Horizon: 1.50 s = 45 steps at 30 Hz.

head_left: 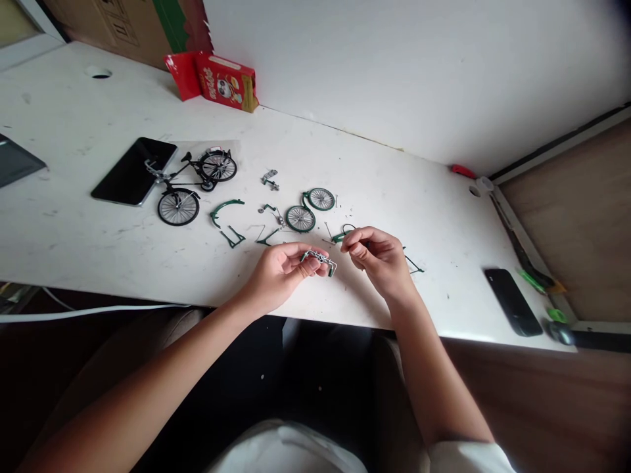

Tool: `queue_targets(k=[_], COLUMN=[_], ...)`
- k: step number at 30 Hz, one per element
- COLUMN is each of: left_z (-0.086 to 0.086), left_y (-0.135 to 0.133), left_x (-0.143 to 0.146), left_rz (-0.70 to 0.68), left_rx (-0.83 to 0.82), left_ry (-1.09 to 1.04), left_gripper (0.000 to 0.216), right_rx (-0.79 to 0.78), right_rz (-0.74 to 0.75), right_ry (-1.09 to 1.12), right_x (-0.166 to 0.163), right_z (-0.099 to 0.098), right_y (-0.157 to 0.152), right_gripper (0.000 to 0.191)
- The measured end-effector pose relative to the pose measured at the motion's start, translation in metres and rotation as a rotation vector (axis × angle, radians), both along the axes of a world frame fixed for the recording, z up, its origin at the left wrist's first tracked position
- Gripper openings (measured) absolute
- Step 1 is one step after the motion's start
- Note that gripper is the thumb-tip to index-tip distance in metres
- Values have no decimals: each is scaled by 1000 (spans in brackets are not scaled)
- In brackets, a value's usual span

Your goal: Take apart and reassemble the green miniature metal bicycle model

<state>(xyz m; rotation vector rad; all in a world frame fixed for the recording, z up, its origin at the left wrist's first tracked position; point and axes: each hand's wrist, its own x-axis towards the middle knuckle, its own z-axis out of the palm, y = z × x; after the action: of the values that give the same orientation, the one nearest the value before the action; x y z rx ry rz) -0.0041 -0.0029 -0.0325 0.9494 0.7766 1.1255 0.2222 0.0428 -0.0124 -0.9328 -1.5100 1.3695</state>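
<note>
Between the thumb and fingers of my left hand is a small silver handlebar with green grips, from a model bicycle. My right hand is closed in a pinch just to its right, apart from the handlebar; anything in those fingertips is too small to make out. Beyond my hands lie two small spoked wheels with green rims. Left of them are a curved green mudguard and a green forked part. A green frame piece is partly hidden behind my right hand.
An assembled black model bicycle overlaps a black tablet on the white table. A red box stands by the wall. At right lies a black phone. Tiny loose parts are scattered near the wheels. The table's front edge runs below my hands.
</note>
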Motion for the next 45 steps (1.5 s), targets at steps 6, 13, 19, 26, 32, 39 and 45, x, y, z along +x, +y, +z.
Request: queue_targets(k=[6,13,19,26,32,39,45], left_z=[2,-2,-2,2,2,3,5], left_y=[-1,0,2,2,0,0,0], left_x=[0,-1,-2,-3,-3,-2,-2], left_rz=[-65,-48,-37,-41,-57,-58,-55], left_rx=[27,36,57,63,81,76,43], left_ry=[-14,1,9,14,18,29,11], left_gripper=[30,30,31,31,30,32,28], right_rx=[222,178,162,160,118,173,226], right_rz=[29,62,12,-10,-27,-54,-77], right_ry=[-83,-171,-184,-195,-206,-259,-275], right_x=[-8,-13,-16,-20,-18,-17,-17], right_z=[7,13,11,11,9,14,13], right_y=[-6,-8,-12,-11,-13,-17,-17], right_gripper=[2,9,8,8,9,10,6])
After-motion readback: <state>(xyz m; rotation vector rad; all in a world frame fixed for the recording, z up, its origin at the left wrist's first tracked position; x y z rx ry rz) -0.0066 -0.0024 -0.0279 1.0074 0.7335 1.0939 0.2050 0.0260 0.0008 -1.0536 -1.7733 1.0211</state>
